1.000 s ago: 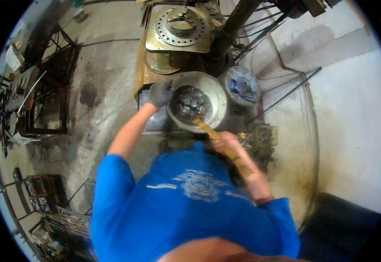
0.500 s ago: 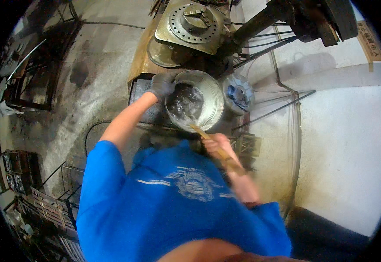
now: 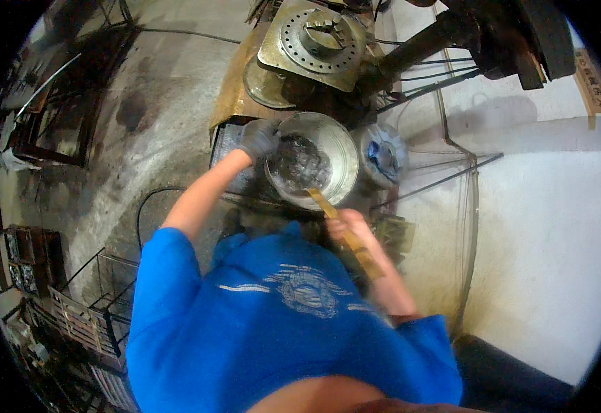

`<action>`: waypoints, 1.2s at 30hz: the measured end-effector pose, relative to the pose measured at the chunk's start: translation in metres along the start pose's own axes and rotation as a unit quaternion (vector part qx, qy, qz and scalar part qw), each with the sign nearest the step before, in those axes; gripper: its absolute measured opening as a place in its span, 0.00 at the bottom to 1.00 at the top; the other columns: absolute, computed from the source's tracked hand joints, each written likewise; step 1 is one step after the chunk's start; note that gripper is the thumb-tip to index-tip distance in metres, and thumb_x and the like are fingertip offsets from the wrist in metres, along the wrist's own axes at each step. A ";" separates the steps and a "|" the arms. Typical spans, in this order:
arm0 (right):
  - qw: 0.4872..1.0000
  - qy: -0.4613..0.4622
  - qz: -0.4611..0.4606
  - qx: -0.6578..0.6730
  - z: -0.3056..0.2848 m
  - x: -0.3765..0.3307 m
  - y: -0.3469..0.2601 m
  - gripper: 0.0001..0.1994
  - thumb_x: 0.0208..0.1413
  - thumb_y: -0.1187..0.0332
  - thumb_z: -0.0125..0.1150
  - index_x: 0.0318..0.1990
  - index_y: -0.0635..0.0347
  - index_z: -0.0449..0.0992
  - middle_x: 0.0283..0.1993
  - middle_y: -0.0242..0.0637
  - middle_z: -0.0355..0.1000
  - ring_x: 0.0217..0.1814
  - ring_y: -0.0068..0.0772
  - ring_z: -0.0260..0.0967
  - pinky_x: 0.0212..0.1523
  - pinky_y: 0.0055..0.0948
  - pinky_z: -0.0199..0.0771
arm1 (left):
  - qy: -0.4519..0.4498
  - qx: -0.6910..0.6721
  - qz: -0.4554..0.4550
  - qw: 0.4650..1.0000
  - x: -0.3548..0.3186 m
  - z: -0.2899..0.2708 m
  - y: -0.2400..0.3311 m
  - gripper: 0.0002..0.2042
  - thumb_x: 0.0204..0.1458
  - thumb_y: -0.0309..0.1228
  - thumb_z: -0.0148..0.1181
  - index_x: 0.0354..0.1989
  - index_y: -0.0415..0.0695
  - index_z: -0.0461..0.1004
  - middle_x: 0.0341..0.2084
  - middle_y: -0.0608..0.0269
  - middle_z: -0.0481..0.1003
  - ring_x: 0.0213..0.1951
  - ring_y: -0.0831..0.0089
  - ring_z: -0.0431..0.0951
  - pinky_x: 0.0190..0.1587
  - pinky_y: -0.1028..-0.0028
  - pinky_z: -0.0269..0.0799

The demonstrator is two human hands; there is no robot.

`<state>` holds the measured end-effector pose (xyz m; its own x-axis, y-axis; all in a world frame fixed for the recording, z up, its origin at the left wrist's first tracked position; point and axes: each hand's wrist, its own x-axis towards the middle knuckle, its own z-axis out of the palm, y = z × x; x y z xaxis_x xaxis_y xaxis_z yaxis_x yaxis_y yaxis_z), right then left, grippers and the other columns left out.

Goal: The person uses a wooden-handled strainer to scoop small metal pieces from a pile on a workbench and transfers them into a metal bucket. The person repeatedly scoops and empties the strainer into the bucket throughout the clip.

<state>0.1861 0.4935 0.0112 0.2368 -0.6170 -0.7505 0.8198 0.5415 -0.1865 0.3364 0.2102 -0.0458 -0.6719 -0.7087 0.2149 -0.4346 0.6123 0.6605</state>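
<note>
A person in a blue shirt point(image 3: 280, 310) leans over a cluttered, grimy tabletop point(image 3: 228, 148), behind which stands a heavy machine with a round perforated metal plate point(image 3: 314, 41). The largest thing in hand is a round metal bucket point(image 3: 312, 168) standing near the tabletop's front edge, with a dark, wet, lumpy mass at its bottom. Just beside it to the right stands a smaller can point(image 3: 383, 155) with something blue inside. The left hand point(image 3: 257, 139), in a dark glove, is closed over the bucket's left rim and steadies it. The right hand point(image 3: 345, 226) is wrapped around a flat wooden stick point(image 3: 342, 230), whose tip dips into the bucket at its near edge. The work looks to be at the stirring stage; the next stroke probably calls for a firm hold on the rim while the stick pushes through the thick mass.
</note>
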 end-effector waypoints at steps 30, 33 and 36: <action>0.962 -0.095 0.083 0.241 0.025 0.008 -0.007 0.13 0.49 0.69 0.40 0.40 0.70 0.60 0.23 0.26 0.53 0.18 0.14 0.52 0.21 0.18 0.55 | -0.064 -0.003 -0.054 0.997 0.008 -0.016 0.000 0.15 0.44 0.41 0.52 0.40 0.49 0.72 0.30 0.50 0.73 0.33 0.52 0.73 0.36 0.60 0.67; 0.963 -0.132 0.074 0.223 0.016 0.020 -0.007 0.14 0.49 0.68 0.42 0.40 0.70 0.60 0.24 0.26 0.54 0.18 0.14 0.51 0.21 0.17 0.54 | -0.048 0.000 -0.028 0.998 0.010 -0.011 -0.006 0.16 0.44 0.42 0.52 0.40 0.51 0.72 0.30 0.51 0.73 0.33 0.52 0.73 0.36 0.61 0.68; 0.973 -0.100 0.047 0.203 0.019 0.016 -0.002 0.14 0.48 0.67 0.44 0.40 0.69 0.60 0.24 0.26 0.54 0.18 0.14 0.50 0.21 0.17 0.53 | -0.041 -0.012 -0.024 0.999 0.013 0.001 -0.016 0.17 0.44 0.43 0.51 0.41 0.52 0.72 0.31 0.52 0.73 0.33 0.53 0.73 0.36 0.61 0.69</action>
<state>0.1984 0.4718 0.0115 0.3845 -0.6955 -0.6069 0.9182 0.3559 0.1738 0.3339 0.1912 -0.0544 -0.6975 -0.7057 0.1242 -0.4536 0.5690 0.6859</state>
